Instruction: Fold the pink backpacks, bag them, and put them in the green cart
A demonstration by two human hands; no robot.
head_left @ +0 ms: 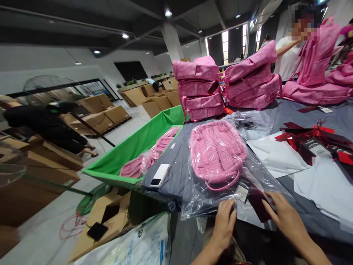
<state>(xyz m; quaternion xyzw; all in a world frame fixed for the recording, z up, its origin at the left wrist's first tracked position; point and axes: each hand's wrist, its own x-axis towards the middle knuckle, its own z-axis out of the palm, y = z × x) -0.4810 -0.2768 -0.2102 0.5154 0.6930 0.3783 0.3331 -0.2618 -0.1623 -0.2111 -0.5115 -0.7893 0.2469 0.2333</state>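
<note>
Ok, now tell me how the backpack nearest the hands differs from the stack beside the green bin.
The near backpack is inside a clear plastic bag; the stack shows no such wrapping.
The near backpack lies singly; the stack is several backpacks high.
The near backpack shows its broad face; the stack shows mostly sides.
Both are pink.

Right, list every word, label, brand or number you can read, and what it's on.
Sack: dark characters, perhaps beginning "天"; the rest unclear.
Black tag: white label, too small to read.
Red tag: mark too small.
Pale tag: nothing legible.
</note>
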